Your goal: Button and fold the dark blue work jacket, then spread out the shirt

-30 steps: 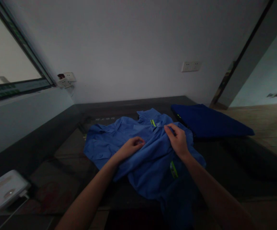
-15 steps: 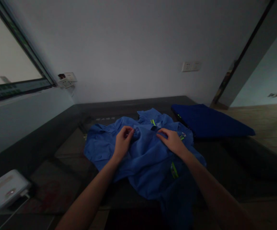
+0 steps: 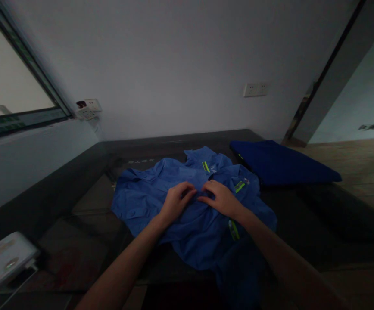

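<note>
A blue work jacket (image 3: pixel 187 241) with yellow-green strips and pale lettering lies spread and creased on the dark table. My left hand (image 3: pixel 178 201) is at its middle, thumb and fingers bent together on the cloth. Close beside it, my right hand (image 3: pixel 221 199) has its thumb and forefinger curled on the cloth too, fingertips nearly facing the left ones. The small bit of jacket between the fingertips is too dark to make out. A sleeve or lower part hangs over the table's near edge.
A folded dark blue item (image 3: pixel 280 163) lies on the table (image 3: pixel 90 202) at the right. A white box (image 3: pixel 9 258) with a cable stands at the near left. The wall behind carries sockets (image 3: pixel 254 89); a window (image 3: pixel 15 64) is at the left.
My hands have come together: the left moved right and a little nearer to me, the right moved left and nearer. The raised fold of cloth between them has flattened.
</note>
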Demonstrator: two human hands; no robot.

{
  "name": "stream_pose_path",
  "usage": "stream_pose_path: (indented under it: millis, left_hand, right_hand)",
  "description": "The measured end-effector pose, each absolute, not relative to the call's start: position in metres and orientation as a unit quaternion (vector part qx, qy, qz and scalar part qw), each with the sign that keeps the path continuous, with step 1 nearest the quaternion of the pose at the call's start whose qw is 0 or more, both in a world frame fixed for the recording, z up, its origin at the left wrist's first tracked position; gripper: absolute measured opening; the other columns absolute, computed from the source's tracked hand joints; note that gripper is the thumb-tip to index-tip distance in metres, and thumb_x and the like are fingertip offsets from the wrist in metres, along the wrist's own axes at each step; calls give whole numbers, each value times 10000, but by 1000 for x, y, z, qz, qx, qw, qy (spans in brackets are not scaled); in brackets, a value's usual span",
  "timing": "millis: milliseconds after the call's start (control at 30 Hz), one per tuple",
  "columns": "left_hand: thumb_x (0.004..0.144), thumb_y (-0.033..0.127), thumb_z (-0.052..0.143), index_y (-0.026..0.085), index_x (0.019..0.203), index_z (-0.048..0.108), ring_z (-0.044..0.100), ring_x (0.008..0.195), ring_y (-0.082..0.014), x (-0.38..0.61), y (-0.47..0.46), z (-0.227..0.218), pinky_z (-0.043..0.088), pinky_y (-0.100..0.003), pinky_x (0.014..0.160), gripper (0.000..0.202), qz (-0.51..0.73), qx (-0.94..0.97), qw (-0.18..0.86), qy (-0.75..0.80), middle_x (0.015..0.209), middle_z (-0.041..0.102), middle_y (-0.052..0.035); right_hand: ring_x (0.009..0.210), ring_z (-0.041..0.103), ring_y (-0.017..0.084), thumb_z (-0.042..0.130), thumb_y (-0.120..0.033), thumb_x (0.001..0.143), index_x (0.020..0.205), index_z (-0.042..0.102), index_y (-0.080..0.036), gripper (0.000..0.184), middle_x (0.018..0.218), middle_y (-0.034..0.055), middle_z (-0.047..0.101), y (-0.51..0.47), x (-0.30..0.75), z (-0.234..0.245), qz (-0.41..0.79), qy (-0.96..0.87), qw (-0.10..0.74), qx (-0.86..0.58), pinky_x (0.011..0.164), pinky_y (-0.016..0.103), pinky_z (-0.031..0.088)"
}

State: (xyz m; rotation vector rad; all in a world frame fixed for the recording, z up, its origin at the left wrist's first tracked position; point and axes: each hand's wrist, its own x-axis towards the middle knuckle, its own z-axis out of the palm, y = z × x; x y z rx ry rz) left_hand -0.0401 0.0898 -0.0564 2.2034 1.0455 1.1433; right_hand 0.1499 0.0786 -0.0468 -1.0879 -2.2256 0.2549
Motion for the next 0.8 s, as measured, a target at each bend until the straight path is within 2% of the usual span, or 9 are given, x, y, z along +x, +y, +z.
stream_pose_path:
  millis: [233,300,400,567,700,800]
  left_hand:
    - [879,259,508,181,821,603,585,731,-139,-38,88,-54,447,-239,701,136,420,791,231,380,784,635,-11]
    - [852,260,545,187,868,608,588,739,-142,-38,89,-55,450,-238,691,98,423,781,239,392,807,640,-9]
    - [797,236,600,197,938,609,587,757,-147,-38,91,-56,456,-238,681,146,427,766,261,404,844,636,-11]
    - [812,222,563,205,977,501,594,754,-135,-37,92,-57,464,-234,679,177,478,707,327,407,821,600,3]
    - [849,210,491,202,894,494,581,770,-136,-36,88,-57,458,-248,714,45,468,733,279,408,821,589,-4]
    - [843,181,473,193,888,530,567,776,-143,-36,87,-57,453,-265,744,74,433,776,233,395,832,593,-15]
  right_hand:
    - [812,559,200,541,-310,892,798,608,-168,182,808,60,629,81,148,-52,135,-853,317,-392,734,312,418]
    - [795,559,194,513,-306,907,776,595,-170,206,790,55,620,82,148,-52,151,-845,330,-394,721,305,417]
    - [769,558,183,461,-315,928,762,573,-176,244,769,46,600,83,148,-51,178,-829,346,-402,687,288,415]
    - [745,558,172,436,-355,931,778,567,-186,263,777,35,605,84,149,-51,225,-804,366,-410,691,274,419]
    - [699,554,168,442,-360,922,760,570,-183,271,742,20,608,84,149,-54,255,-791,375,-410,661,267,421]
    - [698,559,179,457,-352,911,736,570,-183,268,723,19,606,83,148,-55,258,-786,382,-412,649,274,424]
